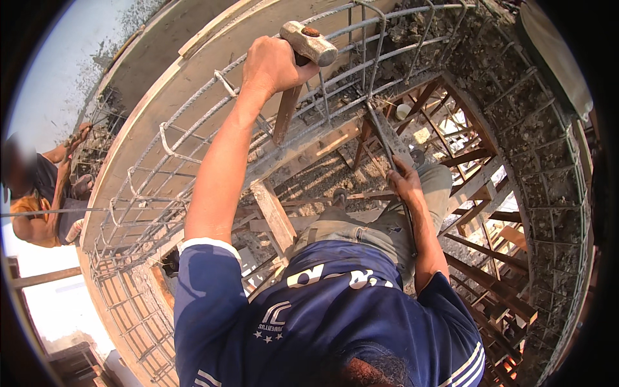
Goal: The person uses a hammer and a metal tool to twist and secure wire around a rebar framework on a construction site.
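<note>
My left hand [274,64] is closed around the handle of a sledgehammer [309,44], close under its head. The worn metal head points to the right, and the wooden handle slants down below my fist. A curved cage of steel rebar [187,151] runs under and beside this hand. Lower on the right, my right hand [406,180] grips a long dark metal bar [382,132]. The bar's upper end reaches the rebar at the inner edge of the ring, and its lower part passes along my thigh.
Curved formwork boards [151,122] stand outside the rebar. Below me, timber props and braces [490,284] cross an open gap. A wooden plank [274,216] lies near my legs. Rough concrete with rebar [548,193] curves along the right. Another person [55,187] works at far left.
</note>
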Demonstrator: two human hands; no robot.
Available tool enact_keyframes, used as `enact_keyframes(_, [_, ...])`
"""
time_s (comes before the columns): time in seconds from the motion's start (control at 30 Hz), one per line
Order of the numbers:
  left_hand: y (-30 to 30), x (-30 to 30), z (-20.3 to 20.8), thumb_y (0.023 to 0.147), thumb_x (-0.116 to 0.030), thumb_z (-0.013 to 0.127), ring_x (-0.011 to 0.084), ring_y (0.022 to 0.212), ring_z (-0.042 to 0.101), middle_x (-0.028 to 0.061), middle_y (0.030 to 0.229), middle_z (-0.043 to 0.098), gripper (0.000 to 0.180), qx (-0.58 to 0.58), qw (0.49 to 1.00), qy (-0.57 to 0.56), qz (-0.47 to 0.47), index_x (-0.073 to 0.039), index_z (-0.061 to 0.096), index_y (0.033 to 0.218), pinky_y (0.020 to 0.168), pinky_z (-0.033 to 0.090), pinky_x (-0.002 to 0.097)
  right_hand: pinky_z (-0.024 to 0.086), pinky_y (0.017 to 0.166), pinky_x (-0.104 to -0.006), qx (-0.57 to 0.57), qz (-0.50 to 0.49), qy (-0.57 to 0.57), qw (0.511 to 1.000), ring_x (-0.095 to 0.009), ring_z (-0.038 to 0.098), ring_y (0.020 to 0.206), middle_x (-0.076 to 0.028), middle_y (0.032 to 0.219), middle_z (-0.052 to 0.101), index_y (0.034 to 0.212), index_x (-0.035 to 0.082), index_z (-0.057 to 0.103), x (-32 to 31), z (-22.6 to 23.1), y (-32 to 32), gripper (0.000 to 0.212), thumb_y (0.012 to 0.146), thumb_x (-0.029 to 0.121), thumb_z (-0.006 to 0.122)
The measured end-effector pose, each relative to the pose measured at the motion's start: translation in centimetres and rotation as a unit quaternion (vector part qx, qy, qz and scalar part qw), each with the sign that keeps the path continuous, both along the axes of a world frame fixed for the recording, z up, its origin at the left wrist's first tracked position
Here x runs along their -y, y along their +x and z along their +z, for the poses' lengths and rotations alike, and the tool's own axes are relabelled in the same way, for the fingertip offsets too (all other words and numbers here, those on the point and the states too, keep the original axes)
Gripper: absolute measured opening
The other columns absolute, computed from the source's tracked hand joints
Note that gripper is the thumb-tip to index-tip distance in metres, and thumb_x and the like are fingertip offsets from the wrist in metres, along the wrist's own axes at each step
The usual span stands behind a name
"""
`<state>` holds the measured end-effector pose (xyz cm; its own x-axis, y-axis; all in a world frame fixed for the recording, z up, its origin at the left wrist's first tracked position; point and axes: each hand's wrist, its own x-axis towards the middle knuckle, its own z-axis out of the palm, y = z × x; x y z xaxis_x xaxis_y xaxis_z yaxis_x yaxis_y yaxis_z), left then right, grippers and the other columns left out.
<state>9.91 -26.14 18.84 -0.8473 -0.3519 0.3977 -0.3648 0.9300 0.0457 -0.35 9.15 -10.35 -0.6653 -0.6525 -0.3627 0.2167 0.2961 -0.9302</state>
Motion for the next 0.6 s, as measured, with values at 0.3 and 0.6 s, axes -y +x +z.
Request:
enact_keyframes(0.3, [0.3,0.2,-0.3,0.067,-0.06,0.073,0.0321,0.06,0.069,0.0152,0.058,0.066,0.059,-0.005,1.0,0.001,0.004,-0.002,0.072,0.062,0.064,0.057,0.0402,0.037,0.053,-0.0259,-0.039,0.016,0.048,0.998,-0.006,0.045,0.06,0.002,0.074,0.056,0.142,-0.002,0.052,-4.3,7.5,5.5,0.05,0.095,0.01,0.063])
enact_keyframes(0.6, [0.7,0.3,0.3,0.067,-0.062,0.072,0.0325,0.062,0.069,0.0153,0.062,0.068,0.059,0.012,1.0,0.014,0.021,-0.003,0.073,0.062,0.065,0.057,0.0409,0.035,0.041,-0.0284,0.029,0.023,-0.021,0.999,-0.009,0.044,0.048,0.002,0.065,0.049,0.143,-0.001,0.049,5.2,11.4,2.8,0.047,0.099,0.015,0.057])
